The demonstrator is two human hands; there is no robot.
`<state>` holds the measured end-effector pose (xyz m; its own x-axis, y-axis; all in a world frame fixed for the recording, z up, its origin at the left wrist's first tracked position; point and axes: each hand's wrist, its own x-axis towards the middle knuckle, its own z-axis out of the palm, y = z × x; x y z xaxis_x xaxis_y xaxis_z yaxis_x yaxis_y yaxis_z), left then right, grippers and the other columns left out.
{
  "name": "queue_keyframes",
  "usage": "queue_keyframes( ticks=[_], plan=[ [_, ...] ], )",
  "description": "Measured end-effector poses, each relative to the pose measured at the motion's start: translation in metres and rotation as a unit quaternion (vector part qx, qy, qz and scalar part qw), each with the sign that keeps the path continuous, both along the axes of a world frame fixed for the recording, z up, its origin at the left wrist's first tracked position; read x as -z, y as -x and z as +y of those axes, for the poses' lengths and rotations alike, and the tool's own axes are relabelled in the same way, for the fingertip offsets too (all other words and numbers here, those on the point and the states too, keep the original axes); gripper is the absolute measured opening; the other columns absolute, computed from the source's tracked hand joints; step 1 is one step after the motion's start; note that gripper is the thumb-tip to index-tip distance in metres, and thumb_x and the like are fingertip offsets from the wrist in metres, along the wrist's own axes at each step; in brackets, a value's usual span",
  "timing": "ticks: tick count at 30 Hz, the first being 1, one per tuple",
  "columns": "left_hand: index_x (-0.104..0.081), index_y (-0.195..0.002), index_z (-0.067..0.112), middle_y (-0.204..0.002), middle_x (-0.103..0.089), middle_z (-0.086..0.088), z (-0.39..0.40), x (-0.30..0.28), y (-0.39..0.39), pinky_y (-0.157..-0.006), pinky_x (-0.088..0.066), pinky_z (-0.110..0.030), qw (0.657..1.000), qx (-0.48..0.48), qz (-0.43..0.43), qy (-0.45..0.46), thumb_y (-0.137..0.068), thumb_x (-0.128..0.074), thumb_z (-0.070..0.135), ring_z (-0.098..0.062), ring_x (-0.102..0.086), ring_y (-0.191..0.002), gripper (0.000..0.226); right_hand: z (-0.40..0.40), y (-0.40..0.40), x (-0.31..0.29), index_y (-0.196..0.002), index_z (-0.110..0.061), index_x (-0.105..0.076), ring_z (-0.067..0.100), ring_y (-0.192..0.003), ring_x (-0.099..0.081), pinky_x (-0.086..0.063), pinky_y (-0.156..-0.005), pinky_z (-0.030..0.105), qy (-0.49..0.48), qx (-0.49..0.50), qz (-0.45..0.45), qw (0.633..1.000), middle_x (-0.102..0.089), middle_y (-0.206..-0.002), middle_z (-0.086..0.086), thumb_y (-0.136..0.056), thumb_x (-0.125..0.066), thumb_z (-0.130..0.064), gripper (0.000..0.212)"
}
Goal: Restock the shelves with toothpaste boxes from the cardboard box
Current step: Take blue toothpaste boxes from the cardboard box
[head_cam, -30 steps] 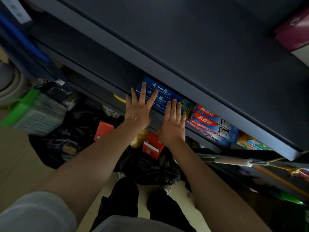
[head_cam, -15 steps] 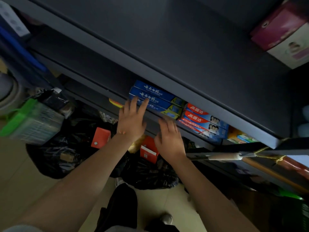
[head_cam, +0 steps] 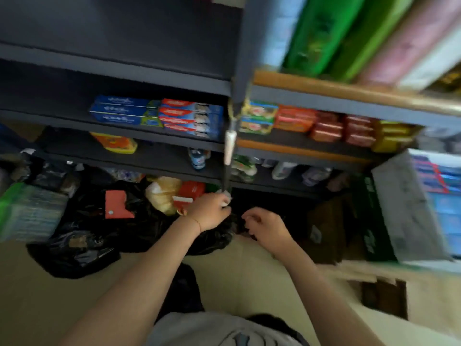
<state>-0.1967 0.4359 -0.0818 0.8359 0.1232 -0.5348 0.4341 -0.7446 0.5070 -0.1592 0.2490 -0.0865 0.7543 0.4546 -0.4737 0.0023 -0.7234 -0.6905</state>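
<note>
Toothpaste boxes [head_cam: 157,113] stacked on the shelf [head_cam: 62,118], more in the cardboard box [head_cam: 404,208] at far right; right hand [head_cam: 267,226] loosely curled, empty, left hand [head_cam: 209,213] grip lost in blur; seems between loads, calls for reaching right.

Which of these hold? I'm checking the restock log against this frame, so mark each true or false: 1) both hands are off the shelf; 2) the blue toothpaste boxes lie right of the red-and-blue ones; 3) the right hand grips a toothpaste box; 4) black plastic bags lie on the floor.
1) True: the left hand and right hand hang below the shelf, apart from it.
2) False: the blue toothpaste boxes lie left of the red-and-blue toothpaste boxes, side by side.
3) False: the right hand holds nothing, fingers loosely curled.
4) True: black plastic bags lie on the floor, lower left.
</note>
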Motion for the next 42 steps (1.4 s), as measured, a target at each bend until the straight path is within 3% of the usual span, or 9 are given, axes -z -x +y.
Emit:
queue_keyframes(
  ticks=[5,11,17,21,25,28,33,38,42],
  plan=[
    [-0.065,-0.122,0.024,-0.107,-0.068,0.003,-0.154,-0.042,-0.005,-0.086,-0.052,-0.035,0.995,0.070,-0.045,0.051,-0.099,-0.055,0.035,-0.016,-0.064,-0.095,0.027,-0.146,-0.002,-0.046,-0.098,-0.024,-0.069,0.012,-0.079,-0.065,-0.052,-0.077,0.029,-0.027,0.094,-0.043,0.994,-0.068,-0.086,-0.007,-0.096,-0.055,-0.019,0.016],
    [-0.066,-0.118,0.031,-0.108,-0.065,0.009,-0.241,-0.082,-0.043,-0.076,-0.055,-0.031,0.985,0.102,-0.124,0.058,-0.100,-0.053,0.035,-0.007,-0.063,-0.086,0.023,-0.242,-0.029,-0.088,-0.098,-0.025,-0.066,0.014,-0.079,-0.065,-0.053,-0.075,0.034,-0.044,0.185,-0.105,0.976,-0.069,-0.086,-0.004,-0.100,-0.049,-0.023,0.017],
    [-0.068,-0.115,0.030,-0.112,-0.064,0.010,-0.283,-0.085,-0.103,-0.083,-0.053,-0.032,0.976,0.076,-0.195,0.064,-0.100,-0.052,0.030,-0.008,-0.062,-0.096,0.022,-0.278,-0.072,-0.096,-0.114,-0.022,-0.066,0.011,-0.087,-0.062,-0.043,-0.068,0.019,-0.052,0.185,-0.160,0.968,-0.065,-0.095,-0.007,-0.100,-0.050,-0.020,0.021],
    [-0.069,-0.108,0.022,-0.103,-0.058,0.006,-0.330,-0.068,-0.154,-0.086,-0.049,-0.031,0.957,0.058,-0.274,0.076,-0.094,-0.059,0.019,-0.012,-0.059,-0.096,0.018,-0.319,-0.102,-0.099,-0.113,-0.018,-0.066,0.013,-0.087,-0.061,-0.049,-0.073,0.029,-0.008,0.186,-0.211,0.960,-0.064,-0.106,-0.003,-0.099,-0.052,-0.018,0.020],
    [-0.071,-0.104,0.013,-0.110,-0.062,-0.005,-0.389,-0.058,-0.187,-0.093,-0.044,-0.041,0.939,0.125,-0.317,0.052,-0.086,-0.061,0.020,-0.029,-0.055,-0.107,0.022,-0.383,-0.129,-0.105,-0.110,-0.015,-0.068,0.013,-0.070,-0.057,-0.044,-0.066,0.028,0.050,0.211,-0.215,0.952,-0.062,-0.099,-0.004,-0.097,-0.053,-0.014,0.020],
    [-0.072,-0.104,0.014,-0.118,-0.061,-0.007,-0.425,-0.061,-0.203,-0.097,-0.040,-0.044,0.927,0.158,-0.341,0.021,-0.084,-0.057,0.027,-0.030,-0.051,-0.115,0.028,-0.420,-0.149,-0.097,-0.108,-0.010,-0.067,0.025,-0.082,-0.062,-0.044,-0.067,0.032,0.112,0.217,-0.199,0.949,-0.064,-0.099,0.005,-0.095,-0.055,-0.015,0.018],
    [-0.067,-0.117,0.018,-0.130,-0.056,-0.007,-0.482,-0.053,-0.211,-0.102,-0.037,-0.051,0.923,0.208,-0.322,-0.028,-0.085,-0.050,0.035,-0.031,-0.045,-0.127,0.040,-0.459,-0.163,-0.071,-0.135,-0.019,-0.046,0.031,-0.130,-0.037,-0.040,-0.101,0.045,0.275,0.106,-0.182,0.938,-0.041,-0.140,0.007,-0.094,-0.053,-0.027,0.042],
    [-0.063,-0.125,0.022,-0.136,-0.054,-0.006,-0.536,-0.039,-0.214,-0.113,-0.025,-0.055,0.934,0.190,-0.249,-0.172,-0.089,-0.055,0.039,-0.032,-0.043,-0.131,0.040,-0.503,-0.188,-0.067,-0.132,-0.018,-0.053,0.033,-0.120,-0.046,-0.044,-0.095,0.043,0.181,0.026,-0.222,0.958,-0.052,-0.127,0.008,-0.094,-0.054,-0.026,0.038],
    [-0.059,-0.133,0.021,-0.147,-0.046,-0.008,-0.594,-0.045,-0.208,-0.121,-0.012,-0.055,0.946,0.108,-0.253,-0.169,-0.091,-0.059,0.033,-0.031,-0.032,-0.142,0.043,-0.571,-0.216,-0.074,-0.123,-0.011,-0.056,0.029,-0.115,-0.048,-0.047,-0.086,0.038,0.186,-0.015,-0.247,0.951,-0.053,-0.123,0.010,-0.095,-0.051,-0.021,0.030]
  ],
)
